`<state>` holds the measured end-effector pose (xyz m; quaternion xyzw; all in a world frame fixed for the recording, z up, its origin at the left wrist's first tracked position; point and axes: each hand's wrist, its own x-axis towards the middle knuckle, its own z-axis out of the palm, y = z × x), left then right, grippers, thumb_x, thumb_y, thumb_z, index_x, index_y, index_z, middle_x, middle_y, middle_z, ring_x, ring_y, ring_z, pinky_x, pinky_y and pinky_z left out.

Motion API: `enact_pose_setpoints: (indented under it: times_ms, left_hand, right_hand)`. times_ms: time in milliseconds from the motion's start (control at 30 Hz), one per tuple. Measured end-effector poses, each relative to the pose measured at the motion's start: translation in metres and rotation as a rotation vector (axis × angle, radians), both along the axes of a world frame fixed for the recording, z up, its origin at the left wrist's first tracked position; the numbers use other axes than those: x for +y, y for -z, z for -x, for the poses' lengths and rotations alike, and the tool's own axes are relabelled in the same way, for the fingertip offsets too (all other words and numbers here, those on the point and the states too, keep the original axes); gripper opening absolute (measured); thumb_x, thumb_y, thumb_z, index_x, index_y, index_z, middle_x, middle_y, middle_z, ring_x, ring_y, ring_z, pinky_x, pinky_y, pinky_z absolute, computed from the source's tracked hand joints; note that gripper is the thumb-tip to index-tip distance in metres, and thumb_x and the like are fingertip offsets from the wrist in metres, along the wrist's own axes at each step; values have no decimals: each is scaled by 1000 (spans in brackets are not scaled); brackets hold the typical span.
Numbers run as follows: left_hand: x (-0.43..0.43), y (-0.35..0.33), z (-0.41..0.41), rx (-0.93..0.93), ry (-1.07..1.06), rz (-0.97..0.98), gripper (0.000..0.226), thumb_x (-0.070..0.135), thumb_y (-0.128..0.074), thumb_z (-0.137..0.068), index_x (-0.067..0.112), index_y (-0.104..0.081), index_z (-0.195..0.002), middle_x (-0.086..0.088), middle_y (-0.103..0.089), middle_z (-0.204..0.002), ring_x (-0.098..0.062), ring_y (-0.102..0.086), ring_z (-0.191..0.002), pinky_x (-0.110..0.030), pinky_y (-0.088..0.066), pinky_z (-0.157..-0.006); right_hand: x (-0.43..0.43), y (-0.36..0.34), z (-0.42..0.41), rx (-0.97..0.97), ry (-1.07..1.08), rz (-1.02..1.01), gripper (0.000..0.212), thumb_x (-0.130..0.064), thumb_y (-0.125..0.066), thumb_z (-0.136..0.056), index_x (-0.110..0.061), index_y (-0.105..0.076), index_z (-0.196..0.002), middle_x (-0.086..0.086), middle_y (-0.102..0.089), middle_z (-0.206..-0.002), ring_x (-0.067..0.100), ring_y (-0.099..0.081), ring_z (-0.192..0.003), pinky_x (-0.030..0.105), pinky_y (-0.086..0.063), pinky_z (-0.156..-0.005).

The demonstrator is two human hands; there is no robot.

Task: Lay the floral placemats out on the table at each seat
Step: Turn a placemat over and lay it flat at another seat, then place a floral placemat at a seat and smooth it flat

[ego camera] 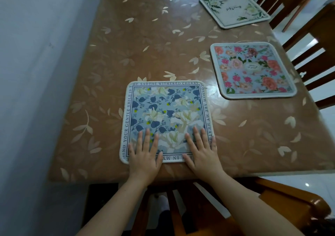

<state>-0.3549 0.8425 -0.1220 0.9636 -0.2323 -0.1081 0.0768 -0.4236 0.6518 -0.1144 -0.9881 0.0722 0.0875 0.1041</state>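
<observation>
Pressing flat and open, left hand [145,156] beside right hand [201,154], on near edge of blue placemat [166,108] lying straight ahead, lower centre.

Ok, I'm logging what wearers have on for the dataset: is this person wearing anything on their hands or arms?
Nothing shows. The left hand and right hand are bare: no gloves, rings, watch or bracelet. Both forearms are uncovered down to the frame's edge, with no sleeve in view. The nails look short and unpainted.
</observation>
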Motion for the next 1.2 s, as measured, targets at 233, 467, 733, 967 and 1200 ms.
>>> enact_pose_setpoints:
  times_ms: [233,467,733,967,1200]
  left_hand:
    - [-22,-25,21,128,-73,143,67,47,-33,-93,19,0,-143,-5,2,-154,-22,9,-139,-45,1,-111]
    - [-74,-94,36,-140,61,341,51,35,-45,-84,6,-50,-126,-18,-48,-134,-37,-39,-126,-57,-28,-100]
    - [-170,-139,70,-256,149,328,47,35,-40,-80,4,-63,-108,-19,-60,-120,-37,-53,-113,-60,-39,-90]
    - [-287,-164,113,-319,173,325,42,27,-61,-73,5,-63,-108,-20,-60,-119,-39,-54,-111,-63,-40,-88]
    - [-396,-180,155,-349,183,331,43,22,-73,-71,5,-62,-109,-19,-63,-116,-38,-55,-110,-64,-41,-86]
  right_hand:
    - [-4,-29,12,63,3,-79,71,-59,-32,-87,-31,3,-142,5,-4,-155,27,6,-140,54,6,-109]
    - [-47,-82,25,-136,40,-26,64,-45,-46,-86,-21,-22,-140,4,-27,-150,25,-15,-139,55,-9,-110]
    - [-136,-136,65,-272,74,29,60,-35,-55,-85,-17,-32,-137,8,-36,-145,27,-27,-135,54,-22,-107]
    - [-244,-170,116,-399,129,64,56,-27,-71,-73,-9,-52,-123,15,-58,-125,35,-52,-117,60,-42,-89]
    - [-340,-188,165,-430,179,48,51,-26,-73,-72,-7,-57,-117,16,-63,-119,37,-56,-111,59,-44,-87]
